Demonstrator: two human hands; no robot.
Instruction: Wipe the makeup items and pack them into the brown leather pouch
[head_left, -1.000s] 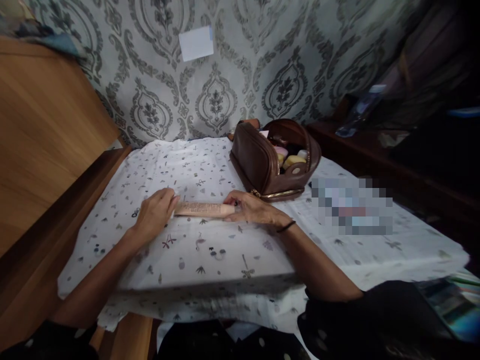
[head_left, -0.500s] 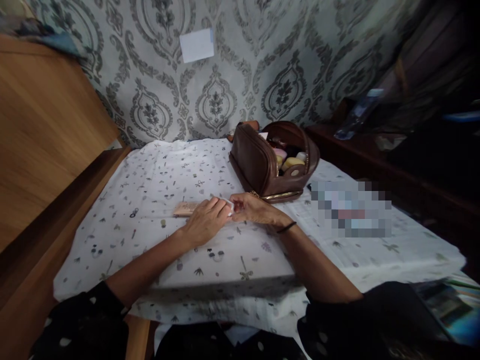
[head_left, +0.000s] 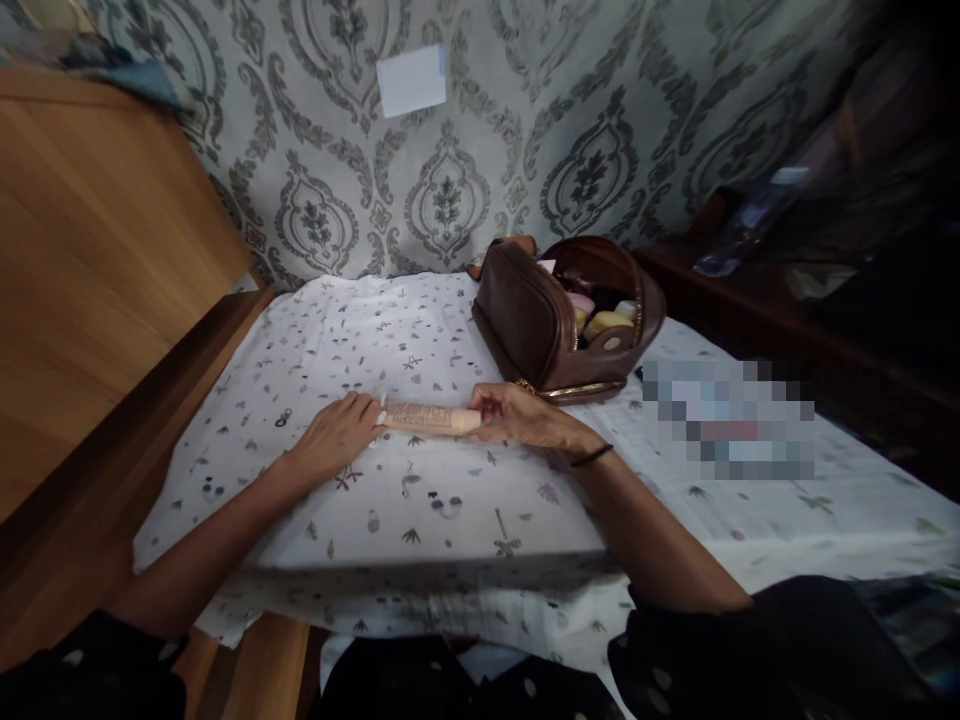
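A peach-coloured cosmetic tube (head_left: 424, 417) with small print lies sideways between my two hands, low over the patterned white cloth. My right hand (head_left: 514, 415) pinches its right end between thumb and fingers. At the opposite end, my left hand (head_left: 337, 430) is closed, knuckles up. A small white piece, like a tissue (head_left: 382, 411), pokes out from the left fingers against the tube's left end; most of it is hidden. Just behind my right hand stands an unzipped brown cosmetic bag (head_left: 525, 325), with yellow and pink items inside.
The white printed cloth (head_left: 247, 440) covers the surface under my hands. A blurred-out flat item (head_left: 727, 420) lies to the right. Further back are a dark ledge and a clear plastic bottle (head_left: 754, 220). A wooden panel (head_left: 105, 220) rises at the left, and a patterned wall stands behind.
My left hand has slid leftward along the tube to its far end, uncovering the printed side. The tube now reaches my right hand, which pinches its end. The view has shifted slightly.
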